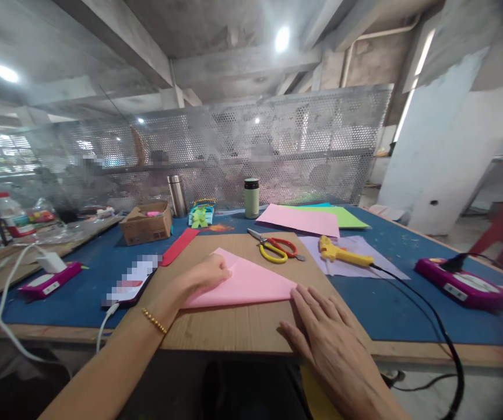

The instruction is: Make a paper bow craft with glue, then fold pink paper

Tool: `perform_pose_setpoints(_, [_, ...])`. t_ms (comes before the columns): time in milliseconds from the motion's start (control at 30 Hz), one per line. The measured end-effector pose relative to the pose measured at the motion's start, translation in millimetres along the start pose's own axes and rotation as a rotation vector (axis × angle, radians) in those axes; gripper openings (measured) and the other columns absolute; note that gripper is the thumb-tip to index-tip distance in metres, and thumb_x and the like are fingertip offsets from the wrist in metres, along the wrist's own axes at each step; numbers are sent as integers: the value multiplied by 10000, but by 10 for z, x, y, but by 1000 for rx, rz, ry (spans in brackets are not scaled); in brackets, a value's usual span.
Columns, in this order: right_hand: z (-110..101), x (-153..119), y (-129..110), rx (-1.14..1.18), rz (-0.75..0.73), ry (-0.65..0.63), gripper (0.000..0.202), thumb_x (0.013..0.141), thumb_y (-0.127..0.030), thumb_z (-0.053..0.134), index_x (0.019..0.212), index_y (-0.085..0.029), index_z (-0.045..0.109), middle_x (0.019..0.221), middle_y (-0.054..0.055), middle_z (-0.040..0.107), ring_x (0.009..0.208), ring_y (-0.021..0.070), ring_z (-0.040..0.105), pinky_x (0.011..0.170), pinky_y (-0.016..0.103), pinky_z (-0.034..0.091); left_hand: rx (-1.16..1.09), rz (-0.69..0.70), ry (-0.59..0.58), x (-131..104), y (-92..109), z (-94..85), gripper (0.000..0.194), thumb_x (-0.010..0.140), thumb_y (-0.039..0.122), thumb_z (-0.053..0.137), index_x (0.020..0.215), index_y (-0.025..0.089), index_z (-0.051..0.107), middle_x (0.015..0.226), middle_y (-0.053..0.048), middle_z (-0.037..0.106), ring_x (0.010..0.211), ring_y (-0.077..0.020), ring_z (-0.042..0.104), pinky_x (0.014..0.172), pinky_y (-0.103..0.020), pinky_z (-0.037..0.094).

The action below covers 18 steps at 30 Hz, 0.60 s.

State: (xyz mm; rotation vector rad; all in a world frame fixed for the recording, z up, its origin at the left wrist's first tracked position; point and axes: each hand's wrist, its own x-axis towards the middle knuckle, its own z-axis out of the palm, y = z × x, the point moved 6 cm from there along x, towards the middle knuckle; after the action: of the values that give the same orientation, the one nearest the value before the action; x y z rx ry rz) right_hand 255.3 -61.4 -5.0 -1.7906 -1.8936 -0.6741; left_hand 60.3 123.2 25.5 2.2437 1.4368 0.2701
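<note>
A pink sheet of paper (251,283), folded into a triangle, lies on a brown cardboard board (234,326) at the near table edge. My left hand (205,275) presses on the paper's left part with curled fingers. My right hand (325,329) rests flat on the board, its fingertips at the triangle's right corner. Neither hand grips anything. A gold bead bracelet (154,321) sits on my left wrist.
Scissors (275,246) with red and yellow handles and a yellow glue gun (341,252) with a black cable lie beyond the board. Pink (301,220) and green (347,217) sheets, a phone (131,283), a cardboard box (146,224), two flasks and purple devices (465,284) surround them.
</note>
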Motion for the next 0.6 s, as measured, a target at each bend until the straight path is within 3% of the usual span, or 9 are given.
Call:
perform_pose_setpoints(300, [-36, 8, -7, -18, -27, 5, 590, 981, -547, 415, 1361, -135, 601, 1379, 134, 632, 1295, 334, 539, 1073, 532, 395, -9, -32, 42, 23, -2, 0, 212, 695, 309, 659, 837, 171, 582, 849, -31, 644, 773, -194, 584, 587, -254, 349])
perform_pose_setpoints(467, [-43, 28, -6, -26, -21, -12, 570, 981, -536, 424, 1354, -146, 607, 1384, 124, 630, 1299, 330, 538, 1076, 520, 395, -3, -37, 17, -35, 66, -26, 381, 740, 271, 613, 1112, 188, 587, 1143, -75, 670, 953, -218, 634, 668, -250, 429])
perform_pose_setpoints(600, [-49, 35, -7, -33, -21, -18, 582, 980, -541, 425, 1357, -136, 605, 1385, 126, 629, 1292, 332, 543, 1067, 516, 405, -34, 72, -7, -42, 135, -36, 574, 741, 194, 597, 1315, 200, 579, 1405, -111, 577, 1200, -256, 586, 911, -297, 470])
